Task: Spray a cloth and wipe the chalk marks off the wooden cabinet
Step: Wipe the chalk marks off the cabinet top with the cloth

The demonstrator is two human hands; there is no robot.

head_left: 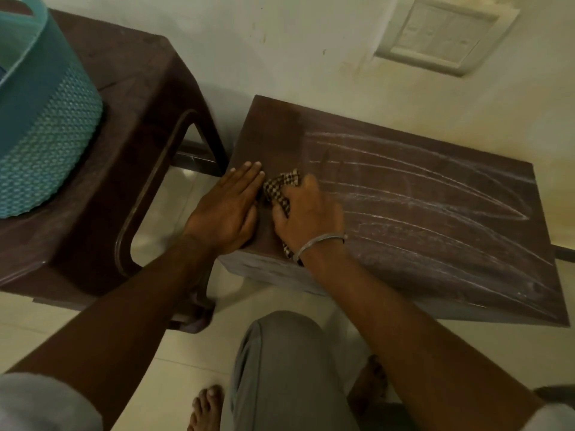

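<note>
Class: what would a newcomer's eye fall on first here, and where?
White chalk marks streak the dark cabinet top, right of centre. At its left end the right hand grips a checked cloth, the left hand flat beside it. A teal basket stands on a brown stool, far left.

Cabinet top open rightward; stool with basket crowds left.
</note>
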